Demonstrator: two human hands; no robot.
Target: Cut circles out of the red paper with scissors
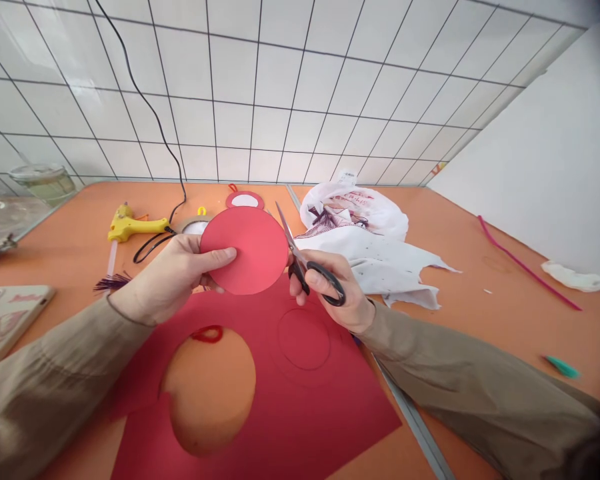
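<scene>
My left hand [175, 277] pinches a red paper disc [250, 250], thumb on its face, fingers behind. In my right hand [337, 283] is a pair of scissors [300, 257] with black handles, its blades apart at the disc's right edge. Whether the blades touch the paper I cannot tell. Below both hands lies a red paper sheet [300, 413] with a large round hole cut through it and a circle drawn to the right of the hole. A red looped piece [208, 334] shows at the hole's upper edge.
A yellow glue gun [135, 225] with a black cord lies at the back left, a phone [15, 317] at the left edge. Behind the disc is a red-rimmed ring piece [245, 200]. A white plastic bag [360, 207] and torn white cloth [395, 263] lie behind my right hand.
</scene>
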